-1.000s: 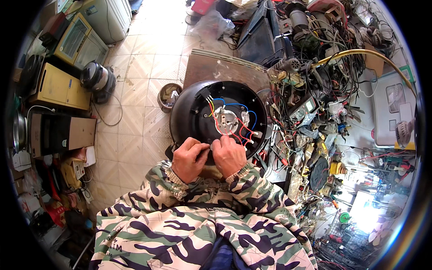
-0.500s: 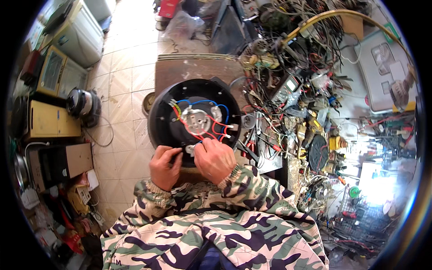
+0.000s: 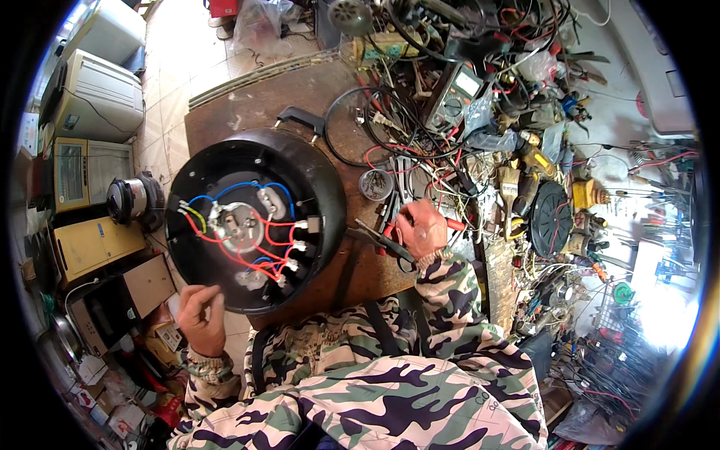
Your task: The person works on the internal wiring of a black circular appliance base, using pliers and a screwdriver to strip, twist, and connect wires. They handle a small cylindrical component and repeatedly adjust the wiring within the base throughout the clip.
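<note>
A round black appliance housing lies on the wooden bench, its wired inside facing up. Inside are a silvery round part, red wires with white connectors, and blue wires. My left hand is beside the housing's lower left rim, its fingers curled together; whatever they may hold is too small to make out. Over the hand tools on the right, my right hand has its fingers curled downward. Black-handled pliers and a red handle are next to it; its fingertips are partly hidden.
A small clear cup of metal bits stands right of the housing. Behind it lie looped black cable and a multimeter. Tools, a brush and tangled wires crowd the right side. Appliances line the left.
My right hand has left the housing for the tools on the right. My left hand has drawn away to the rim. The view has turned, and the housing appears farther left.
</note>
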A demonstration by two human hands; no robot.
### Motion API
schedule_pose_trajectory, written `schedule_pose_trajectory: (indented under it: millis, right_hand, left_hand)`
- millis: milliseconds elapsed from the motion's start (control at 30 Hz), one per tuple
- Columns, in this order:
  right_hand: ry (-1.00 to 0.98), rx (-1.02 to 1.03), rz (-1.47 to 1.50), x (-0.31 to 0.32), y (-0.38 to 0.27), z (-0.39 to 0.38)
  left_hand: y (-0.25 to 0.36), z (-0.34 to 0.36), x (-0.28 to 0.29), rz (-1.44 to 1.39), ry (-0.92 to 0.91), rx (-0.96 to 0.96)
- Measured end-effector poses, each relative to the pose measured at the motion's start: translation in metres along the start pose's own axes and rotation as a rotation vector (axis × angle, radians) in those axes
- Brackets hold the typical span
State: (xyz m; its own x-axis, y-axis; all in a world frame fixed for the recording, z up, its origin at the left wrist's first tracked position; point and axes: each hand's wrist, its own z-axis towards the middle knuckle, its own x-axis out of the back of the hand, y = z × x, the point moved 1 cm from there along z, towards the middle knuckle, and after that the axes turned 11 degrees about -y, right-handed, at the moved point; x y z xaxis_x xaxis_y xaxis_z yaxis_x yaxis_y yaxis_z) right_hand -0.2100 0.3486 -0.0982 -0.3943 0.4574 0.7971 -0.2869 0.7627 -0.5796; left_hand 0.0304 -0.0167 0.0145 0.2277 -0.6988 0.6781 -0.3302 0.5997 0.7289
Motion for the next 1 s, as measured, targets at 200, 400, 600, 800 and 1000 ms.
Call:
schedule_pose_trajectory:
  millis: [200,400,600,800,1000]
  right_hand:
    - [0.051,0.159,-0.019,-0.010,0.013,0.054]
    - [-0.120,0.272,-0.121,-0.016,0.017,0.084]
    - [-0.321,0.427,-0.216,-0.028,0.016,0.111]
    - [-0.348,0.550,-0.280,-0.032,0.020,0.116]
    - [-0.306,0.672,-0.335,-0.035,0.025,0.120]
  left_hand:
    - [0.002,0.002,0.001,-0.028,-0.059,0.046]
    - [0.003,-0.001,0.000,-0.066,-0.042,0.114]
    - [0.003,-0.008,0.001,-0.091,-0.040,0.131]
    - [0.003,-0.003,0.000,-0.071,-0.044,0.123]
    - [0.008,0.001,-0.002,-0.079,-0.006,0.146]
